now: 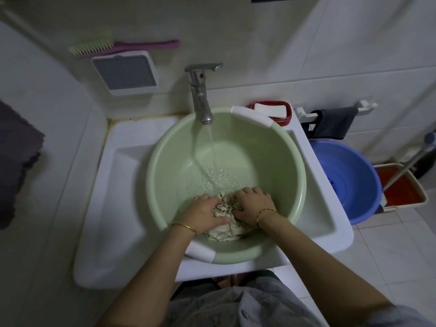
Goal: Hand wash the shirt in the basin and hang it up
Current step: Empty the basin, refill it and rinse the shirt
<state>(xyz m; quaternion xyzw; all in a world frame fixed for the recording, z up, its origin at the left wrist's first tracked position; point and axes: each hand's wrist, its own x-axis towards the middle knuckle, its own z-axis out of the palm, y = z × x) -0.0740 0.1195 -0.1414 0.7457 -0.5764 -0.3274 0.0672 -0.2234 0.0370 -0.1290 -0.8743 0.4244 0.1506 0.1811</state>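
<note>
Now both the left hand (pixel 204 212) and right hand (pixel 252 202) clutch the bunched shirt (pixel 227 219) at the basin's (pixel 165 147) near side. Best to knead it under the tap (pixel 200 95) stream, turning folds so water reaches inside.

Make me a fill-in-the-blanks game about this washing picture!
Water runs from the faucet into the ____ basin.
The left hand and the right hand both grip the crumpled ____.
The white soap lies in a ____ dish.
The tub on the floor is ____.
Missing words: green, shirt, red, blue.
</note>
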